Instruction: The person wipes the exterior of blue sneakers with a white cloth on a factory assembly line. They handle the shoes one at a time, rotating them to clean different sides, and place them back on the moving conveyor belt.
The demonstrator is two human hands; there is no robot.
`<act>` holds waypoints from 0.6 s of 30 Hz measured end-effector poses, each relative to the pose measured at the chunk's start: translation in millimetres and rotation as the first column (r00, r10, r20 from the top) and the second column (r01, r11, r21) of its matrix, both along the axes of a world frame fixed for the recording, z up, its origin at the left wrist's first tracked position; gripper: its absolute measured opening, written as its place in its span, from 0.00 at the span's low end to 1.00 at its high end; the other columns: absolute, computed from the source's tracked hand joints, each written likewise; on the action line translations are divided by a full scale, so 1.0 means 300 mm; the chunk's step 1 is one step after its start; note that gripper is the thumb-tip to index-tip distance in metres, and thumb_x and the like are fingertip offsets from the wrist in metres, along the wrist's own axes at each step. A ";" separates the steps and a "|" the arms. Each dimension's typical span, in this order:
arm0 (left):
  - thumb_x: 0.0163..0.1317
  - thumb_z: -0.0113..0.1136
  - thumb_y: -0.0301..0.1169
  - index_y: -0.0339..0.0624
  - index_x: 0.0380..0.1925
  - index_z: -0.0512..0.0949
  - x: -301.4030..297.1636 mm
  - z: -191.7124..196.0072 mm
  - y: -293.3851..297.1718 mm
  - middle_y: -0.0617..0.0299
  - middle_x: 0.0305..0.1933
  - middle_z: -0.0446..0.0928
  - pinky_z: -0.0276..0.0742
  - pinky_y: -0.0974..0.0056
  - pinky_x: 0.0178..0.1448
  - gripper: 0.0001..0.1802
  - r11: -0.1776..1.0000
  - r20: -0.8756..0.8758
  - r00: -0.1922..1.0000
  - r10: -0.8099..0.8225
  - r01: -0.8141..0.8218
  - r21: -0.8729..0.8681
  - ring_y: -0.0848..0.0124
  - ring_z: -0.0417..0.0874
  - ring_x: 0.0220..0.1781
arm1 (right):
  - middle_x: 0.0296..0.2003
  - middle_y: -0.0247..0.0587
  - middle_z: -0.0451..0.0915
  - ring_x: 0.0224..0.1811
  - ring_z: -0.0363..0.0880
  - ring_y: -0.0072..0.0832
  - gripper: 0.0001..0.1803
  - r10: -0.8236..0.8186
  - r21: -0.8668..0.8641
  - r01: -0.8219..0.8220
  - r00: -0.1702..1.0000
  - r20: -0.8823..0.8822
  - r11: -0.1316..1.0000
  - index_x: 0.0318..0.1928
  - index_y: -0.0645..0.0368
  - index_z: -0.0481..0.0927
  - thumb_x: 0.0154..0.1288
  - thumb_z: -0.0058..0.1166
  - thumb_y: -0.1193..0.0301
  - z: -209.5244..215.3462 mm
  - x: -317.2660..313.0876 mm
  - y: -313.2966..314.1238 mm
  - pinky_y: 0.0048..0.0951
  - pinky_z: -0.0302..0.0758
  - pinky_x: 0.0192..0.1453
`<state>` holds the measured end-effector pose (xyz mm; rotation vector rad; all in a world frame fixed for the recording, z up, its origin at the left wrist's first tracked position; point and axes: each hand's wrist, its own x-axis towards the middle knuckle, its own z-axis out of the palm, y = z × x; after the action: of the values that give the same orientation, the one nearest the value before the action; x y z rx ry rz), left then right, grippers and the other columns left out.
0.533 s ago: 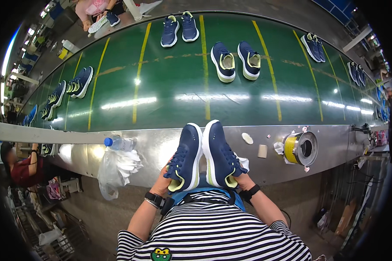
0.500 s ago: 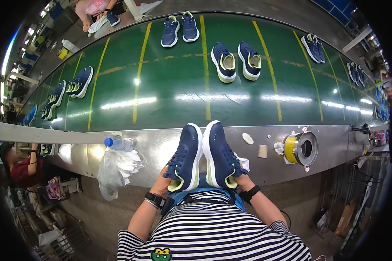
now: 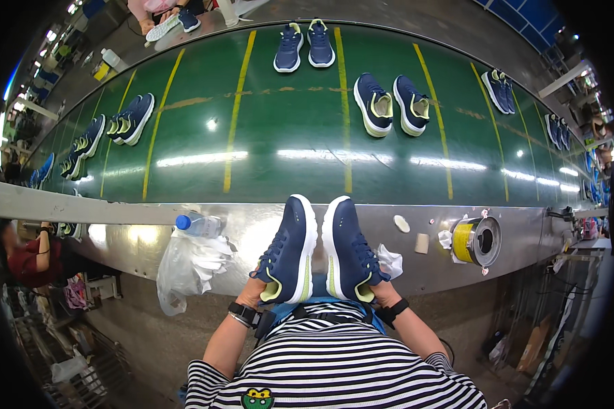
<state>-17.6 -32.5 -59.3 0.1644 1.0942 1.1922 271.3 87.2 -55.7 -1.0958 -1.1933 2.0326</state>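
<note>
Close to my body I hold a pair of navy sneakers with white soles and lime linings, toes pointing away from me. My left hand (image 3: pixel 251 292) is closed on the heel end of the left sneaker (image 3: pixel 290 245). Around the heel of the right sneaker (image 3: pixel 346 245), my right hand (image 3: pixel 386 293) is closed as well; the shoe hides most of its fingers. A narrow gap parts the two shoes. Their toes reach over the metal ledge (image 3: pixel 252 228), and a crumpled white tissue (image 3: pixel 389 261) lies beside the right sneaker.
Beyond the ledge runs a green conveyor belt (image 3: pixel 286 129) with yellow lines, carrying several sneaker pairs (image 3: pixel 391 105). A blue-capped bottle (image 3: pixel 199 224) and a plastic bag (image 3: pixel 177 273) are at left. A tape roll in a metal ring (image 3: pixel 476 241) sits at right. Other people work nearby.
The sneakers' toes have moved slightly apart, widening the gap between the shoes. Most pairs on the belt appear shifted a little, and my view has turned slightly.
</note>
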 end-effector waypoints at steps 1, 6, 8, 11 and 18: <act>0.56 0.59 0.30 0.41 0.58 0.63 -0.003 -0.002 0.004 0.59 0.53 0.71 0.71 0.66 0.57 0.28 1.000 0.007 1.000 0.021 -0.021 0.016 0.71 0.74 0.52 | 0.52 0.38 0.72 0.52 0.69 0.25 0.27 0.001 0.019 -0.001 1.000 -0.003 1.000 0.58 0.63 0.66 0.58 0.51 0.70 0.008 -0.014 0.001 0.27 0.65 0.57; 0.45 0.64 0.28 0.38 0.62 0.58 0.005 0.121 0.095 0.54 0.57 0.65 0.63 0.64 0.62 0.41 0.970 -0.630 0.776 0.034 0.125 0.207 0.63 0.68 0.57 | 0.53 0.46 0.66 0.54 0.66 0.35 0.38 -0.115 0.375 0.014 0.962 0.248 0.927 0.62 0.61 0.60 0.49 0.58 0.70 0.067 -0.116 0.032 0.32 0.62 0.59; 0.39 0.66 0.29 0.38 0.63 0.56 -0.009 0.157 0.113 0.50 0.58 0.61 0.59 0.62 0.64 0.48 0.945 -0.952 0.305 0.008 0.310 0.107 0.58 0.64 0.59 | 0.51 0.50 0.64 0.53 0.65 0.40 0.42 -0.183 0.617 -0.226 0.829 0.528 0.754 0.62 0.60 0.58 0.44 0.61 0.70 0.087 -0.126 0.044 0.35 0.62 0.59; 0.35 0.67 0.30 0.36 0.64 0.52 0.040 0.135 0.136 0.43 0.57 0.57 0.59 0.56 0.63 0.52 0.974 -0.985 0.173 -0.025 0.226 0.015 0.49 0.61 0.60 | 0.49 0.52 0.62 0.52 0.62 0.45 0.48 -0.294 0.661 -0.248 0.748 0.596 0.708 0.63 0.63 0.56 0.40 0.66 0.67 0.101 -0.204 0.009 0.38 0.60 0.58; 0.51 0.63 0.32 0.34 0.62 0.56 0.015 0.051 0.130 0.45 0.55 0.62 0.64 0.58 0.59 0.40 0.979 -0.936 0.349 -0.051 0.203 0.023 0.54 0.67 0.56 | 0.47 0.48 0.64 0.50 0.66 0.39 0.40 -0.223 0.625 -0.280 0.766 0.603 0.729 0.58 0.63 0.63 0.44 0.66 0.66 0.042 -0.200 0.026 0.36 0.65 0.55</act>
<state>-13.2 6.4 -44.1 1.1695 1.9605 0.9820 211.4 94.9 -43.2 -1.3928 -2.0992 0.9810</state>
